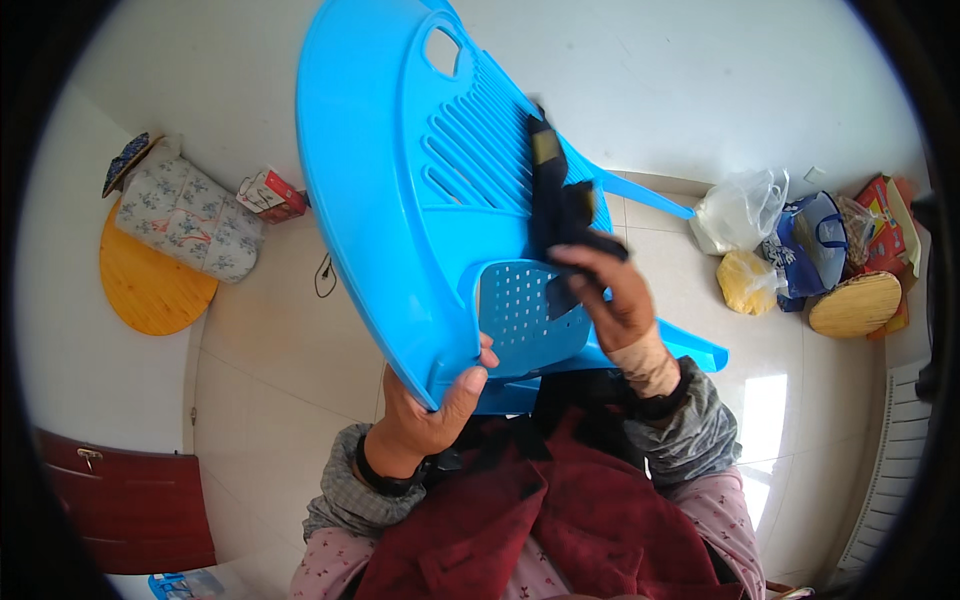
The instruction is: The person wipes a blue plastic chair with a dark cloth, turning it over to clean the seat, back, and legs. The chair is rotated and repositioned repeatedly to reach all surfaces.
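Observation:
A bright blue plastic chair [367,172] is tilted up in front of me, its slatted back facing me. My left hand [435,409] grips the lower corner of the chair's rim, the thumb on the near side. In my right hand [619,300] is a dark cloth [555,180] with yellowish patches, blurred, lying over the right side of the slats. Below the slats, a large opening shows a perforated blue panel [517,315]. Two chair legs stick out to the right, one a tapered leg [652,196] near the wall.
On the left, a floral-patterned bundle [191,214] lies against a round wooden board [150,277], beside a red-and-white box [271,196]. Plastic bags [739,214], a blue bag [806,244] and a round wooden piece [855,304] stand right. A white radiator [889,465] lines the right wall.

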A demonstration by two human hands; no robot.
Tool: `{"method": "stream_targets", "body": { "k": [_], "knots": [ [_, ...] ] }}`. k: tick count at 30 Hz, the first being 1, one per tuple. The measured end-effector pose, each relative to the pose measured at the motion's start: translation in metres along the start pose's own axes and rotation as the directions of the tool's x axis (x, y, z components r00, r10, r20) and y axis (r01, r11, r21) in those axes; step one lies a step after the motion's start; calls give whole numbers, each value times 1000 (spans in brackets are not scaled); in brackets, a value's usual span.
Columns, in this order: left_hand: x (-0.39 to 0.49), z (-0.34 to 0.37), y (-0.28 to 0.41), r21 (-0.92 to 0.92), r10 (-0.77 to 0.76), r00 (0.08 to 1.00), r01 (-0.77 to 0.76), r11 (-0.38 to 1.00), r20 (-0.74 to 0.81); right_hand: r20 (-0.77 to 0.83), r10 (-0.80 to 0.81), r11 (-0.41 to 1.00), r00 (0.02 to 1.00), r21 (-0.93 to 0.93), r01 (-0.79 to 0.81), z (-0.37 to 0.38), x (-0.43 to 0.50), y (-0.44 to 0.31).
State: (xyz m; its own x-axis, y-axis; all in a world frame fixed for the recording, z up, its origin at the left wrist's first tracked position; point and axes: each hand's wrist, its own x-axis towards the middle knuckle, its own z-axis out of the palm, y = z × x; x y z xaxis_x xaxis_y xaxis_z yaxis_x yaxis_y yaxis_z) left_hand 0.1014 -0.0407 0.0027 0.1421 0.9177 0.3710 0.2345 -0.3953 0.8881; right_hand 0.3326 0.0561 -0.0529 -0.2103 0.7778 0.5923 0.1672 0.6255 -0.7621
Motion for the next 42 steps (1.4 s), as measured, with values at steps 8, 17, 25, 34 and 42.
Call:
{"method": "stream_targets", "body": {
  "k": [8, 17, 25, 34, 42],
  "knots": [
    [-4, -3, -6, -51, -15, 1000, 14, 999, -18, -53, 455, 886, 889, -71, -458, -22, -39, 69],
    [-6, -3, -10, -14, 24, 1000, -24, 1000, 1, -10, 35, 991, 999, -129, -36, 13, -3, 14],
    [-6, -6, -12, -25, 17, 1000, -16, 1000, 13, -2, 379, 896, 925, -250, -367, -32, -31, 60],
    [-3, 3, -13, -1, 50, 997, -50, 999, -61, -19, 289, 957, 957, 3, -289, -26, -30, 31],
    [-1, 2, -18, 33, 116, 993, -115, 993, -5, -23, 69, 994, 997, -80, -71, 15, 18, -22]
  ]
}}
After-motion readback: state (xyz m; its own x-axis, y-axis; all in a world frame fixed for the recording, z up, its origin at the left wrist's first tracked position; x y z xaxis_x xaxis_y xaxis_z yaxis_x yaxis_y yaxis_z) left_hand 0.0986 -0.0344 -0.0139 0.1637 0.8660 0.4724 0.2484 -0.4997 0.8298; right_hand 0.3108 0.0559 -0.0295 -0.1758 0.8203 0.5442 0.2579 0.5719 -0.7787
